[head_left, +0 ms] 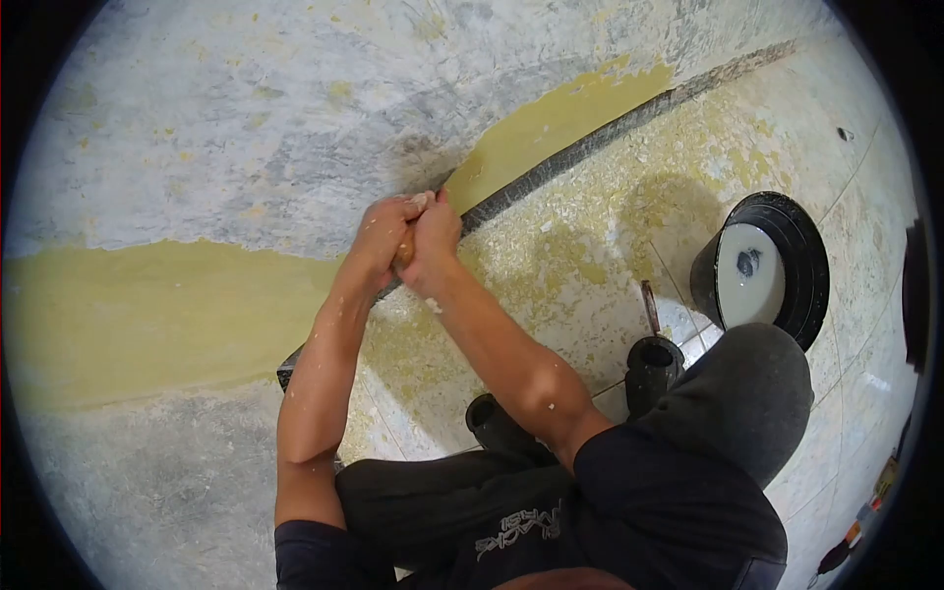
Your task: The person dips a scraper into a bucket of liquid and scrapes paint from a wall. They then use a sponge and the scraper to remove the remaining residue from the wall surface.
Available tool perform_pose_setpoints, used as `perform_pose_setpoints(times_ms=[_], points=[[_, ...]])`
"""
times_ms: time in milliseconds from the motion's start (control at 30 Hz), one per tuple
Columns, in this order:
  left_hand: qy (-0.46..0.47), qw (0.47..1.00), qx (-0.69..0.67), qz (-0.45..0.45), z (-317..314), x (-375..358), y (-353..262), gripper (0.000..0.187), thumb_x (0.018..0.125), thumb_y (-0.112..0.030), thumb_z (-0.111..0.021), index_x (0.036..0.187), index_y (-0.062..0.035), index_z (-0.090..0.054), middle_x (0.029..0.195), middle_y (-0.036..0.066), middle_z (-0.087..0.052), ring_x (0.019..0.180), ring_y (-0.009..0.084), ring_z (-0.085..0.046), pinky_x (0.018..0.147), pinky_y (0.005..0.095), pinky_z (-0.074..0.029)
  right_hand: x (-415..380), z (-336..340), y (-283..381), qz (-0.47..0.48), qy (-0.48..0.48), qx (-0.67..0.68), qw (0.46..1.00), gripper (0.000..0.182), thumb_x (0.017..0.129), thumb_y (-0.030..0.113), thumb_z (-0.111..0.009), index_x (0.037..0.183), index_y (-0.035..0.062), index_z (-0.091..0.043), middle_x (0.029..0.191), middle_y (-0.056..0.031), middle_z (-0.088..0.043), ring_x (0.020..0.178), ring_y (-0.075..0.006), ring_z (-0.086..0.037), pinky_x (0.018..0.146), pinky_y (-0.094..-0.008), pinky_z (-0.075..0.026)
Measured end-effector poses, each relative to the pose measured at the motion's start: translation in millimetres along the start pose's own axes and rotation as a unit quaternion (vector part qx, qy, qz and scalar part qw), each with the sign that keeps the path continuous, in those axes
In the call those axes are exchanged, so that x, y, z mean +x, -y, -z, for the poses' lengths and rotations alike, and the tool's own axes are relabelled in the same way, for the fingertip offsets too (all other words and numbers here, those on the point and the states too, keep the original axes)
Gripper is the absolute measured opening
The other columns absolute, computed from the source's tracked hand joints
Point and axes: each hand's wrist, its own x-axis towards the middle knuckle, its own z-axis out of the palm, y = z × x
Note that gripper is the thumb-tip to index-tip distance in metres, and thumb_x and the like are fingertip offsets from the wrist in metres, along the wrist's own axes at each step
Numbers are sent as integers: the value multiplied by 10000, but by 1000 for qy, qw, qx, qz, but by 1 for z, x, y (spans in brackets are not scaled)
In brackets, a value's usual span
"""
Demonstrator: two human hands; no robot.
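Observation:
My left hand (382,236) and my right hand (436,239) are closed together around a wooden-handled scraper (404,248). Only part of its handle shows; my fingers hide the working end. Both hands are at the foot of the wall, beside the edge of a strip of yellow paint (551,123). Pale crumbs cling to my fingers and forearms. Above the hands, the wall (246,147) is a patchy grey-white with small yellow remnants. Another yellow painted band (177,310) spreads to the left.
A black bucket (811,270) of cloudy liquid, with a dark thing in it, stands right of my knee. A narrow rusty-brown tool (650,307) lies near my foot. Yellow flakes litter the tiled floor (560,261). A dark skirting strip (580,147) edges the wall.

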Motion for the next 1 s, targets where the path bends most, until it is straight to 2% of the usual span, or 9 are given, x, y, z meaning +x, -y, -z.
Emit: perform_pose_setpoints(times_ms=[67,167,233,500,533,667,767,867,1000], points=[[-10,994,109,-20,1,15,13,254,925,-152,-523,1078,40,-592,1005,81,-635,839,137,-608,736,258,-490,4,1,4,-34,37,50,998,570,969,178,-351,1490,223,-122,985,-58,-490,830,-172,-520,705,-337,-494],[-61,996,61,-16,-8,-1,-2,256,932,-165,-528,1088,28,-590,983,70,-629,849,120,-595,736,239,-481,-14,-11,0,32,0,-43,999,474,973,193,-344,1436,197,-240,968,-51,-494,800,-168,-520,697,-339,-495],[-38,999,17,-6,-7,4,0,251,934,-181,-527,1059,25,-597,956,67,-632,817,114,-589,716,231,-475,-15,-16,-4,51,-30,-23,998,318,976,197,-344,1291,163,-366,956,-41,-498,758,-164,-525,680,-341,-499],[-35,993,116,-14,3,25,11,259,923,-196,-524,839,26,-627,687,19,-593,528,110,-475,491,291,-370,0,3,11,-24,28,-19,999,136,938,109,-349,940,131,-484,821,-43,-542,748,-176,-560,679,-344,-503],[-59,968,243,-34,-12,13,2,276,922,-204,-522,825,31,-632,680,27,-594,539,111,-487,507,292,-387,2,5,16,-61,69,-11,996,146,931,101,-349,906,117,-492,810,-44,-545,744,-178,-558,679,-347,-501],[-60,997,34,-24,-13,7,-3,280,924,-204,-520,883,46,-637,741,47,-616,658,102,-538,604,260,-429,2,-1,4,-12,2,23,1000,130,961,160,-334,1022,143,-448,815,-19,-490,720,-152,-516,625,-324,-481],[-55,962,258,-78,-5,10,9,286,914,-211,-527,861,46,-642,759,51,-620,696,95,-540,625,251,-423,-4,-4,7,-26,4,32,999,119,952,144,-333,907,137,-442,789,-18,-488,707,-152,-512,616,-322,-478],[-56,997,58,-21,-11,-3,-7,301,894,-224,-543,824,50,-649,727,55,-616,689,99,-535,618,259,-416,-13,-9,3,12,-28,17,999,189,936,152,-369,809,106,-500,776,-46,-545,699,-173,-547,659,-333,-483],[-32,986,161,21,9,22,14,318,895,-233,-536,812,52,-649,710,57,-615,696,93,-536,619,258,-413,-3,10,7,-55,-19,-11,998,157,930,120,-322,882,135,-471,828,-34,-515,736,-172,-536,653,-354,-495]])
